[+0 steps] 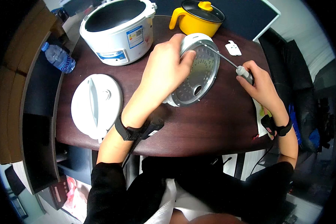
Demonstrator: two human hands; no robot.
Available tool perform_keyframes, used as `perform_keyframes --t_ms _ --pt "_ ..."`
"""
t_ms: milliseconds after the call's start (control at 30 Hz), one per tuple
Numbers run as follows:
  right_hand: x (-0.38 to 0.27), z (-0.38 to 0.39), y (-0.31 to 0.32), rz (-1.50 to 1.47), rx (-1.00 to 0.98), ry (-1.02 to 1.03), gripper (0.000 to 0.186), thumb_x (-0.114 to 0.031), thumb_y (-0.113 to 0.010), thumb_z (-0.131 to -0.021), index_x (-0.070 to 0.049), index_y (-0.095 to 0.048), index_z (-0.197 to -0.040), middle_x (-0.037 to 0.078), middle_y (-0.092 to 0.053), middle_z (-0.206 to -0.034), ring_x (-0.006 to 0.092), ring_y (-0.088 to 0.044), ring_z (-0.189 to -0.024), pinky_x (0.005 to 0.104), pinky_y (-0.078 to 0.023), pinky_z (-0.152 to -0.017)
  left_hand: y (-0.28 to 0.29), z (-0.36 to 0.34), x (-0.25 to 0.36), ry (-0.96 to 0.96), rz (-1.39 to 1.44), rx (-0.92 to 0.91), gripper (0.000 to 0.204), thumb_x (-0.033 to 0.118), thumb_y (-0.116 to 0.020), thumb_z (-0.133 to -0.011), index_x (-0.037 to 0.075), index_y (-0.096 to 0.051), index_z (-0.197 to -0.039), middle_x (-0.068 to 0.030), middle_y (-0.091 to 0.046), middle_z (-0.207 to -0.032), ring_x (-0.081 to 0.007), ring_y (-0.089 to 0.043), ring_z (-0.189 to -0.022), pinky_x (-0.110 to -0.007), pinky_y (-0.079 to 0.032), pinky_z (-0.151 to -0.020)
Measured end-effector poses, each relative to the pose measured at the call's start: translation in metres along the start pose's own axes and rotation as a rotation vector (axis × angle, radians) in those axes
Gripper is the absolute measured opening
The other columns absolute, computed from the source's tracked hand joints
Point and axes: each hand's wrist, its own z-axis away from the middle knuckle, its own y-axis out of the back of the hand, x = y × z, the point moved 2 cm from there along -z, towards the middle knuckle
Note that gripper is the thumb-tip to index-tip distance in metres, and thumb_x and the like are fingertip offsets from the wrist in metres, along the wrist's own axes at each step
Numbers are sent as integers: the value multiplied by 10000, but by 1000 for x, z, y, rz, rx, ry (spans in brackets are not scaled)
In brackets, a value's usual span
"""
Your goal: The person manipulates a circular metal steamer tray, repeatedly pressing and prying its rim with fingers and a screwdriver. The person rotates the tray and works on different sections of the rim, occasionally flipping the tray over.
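Observation:
My left hand (171,61) grips a rice cooker inner lid (203,69), tilted up over the table. The inner lid has a white rim, a dimpled metal disc and an oval hole near its lower end. In my right hand (261,84) is a screwdriver (229,61) with a grey handle and a long thin shaft. Its shaft points left to the upper part of the inner lid; I cannot tell whether the tip sits in a screw. A white outer lid (80,104) with a raised grey handle lies left of my left forearm.
The white rice cooker body (142,46) stands lidless at the back left of the dark wooden table (212,127). Behind the inner lid is a yellow pot (192,24) with a glass lid. A small white plastic piece (233,48) lies right of it. A water bottle (59,58) is at the left.

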Motion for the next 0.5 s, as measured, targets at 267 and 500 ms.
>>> perform_keyframes --t_ms 267,500 --pt "13 26 1 -72 114 -7 248 -149 -717 -856 -53 -527 -984 125 -610 -787 307 -646 -715 373 -484 -608 -3 -10 35 -49 -169 -156 298 171 -666 -870 -43 -588 -1062 -237 -669 -784 -348 -697 -744 -400 -525 -670" --pt "15 61 29 114 92 4 223 -206 -707 -864 -18 -598 -915 157 -601 -845 347 -631 -753 384 -484 -629 -20 -9 57 -195 -199 -142 286 226 -649 -911 -44 -556 -929 -253 -643 -734 -390 -675 -715 -437 -543 -639"
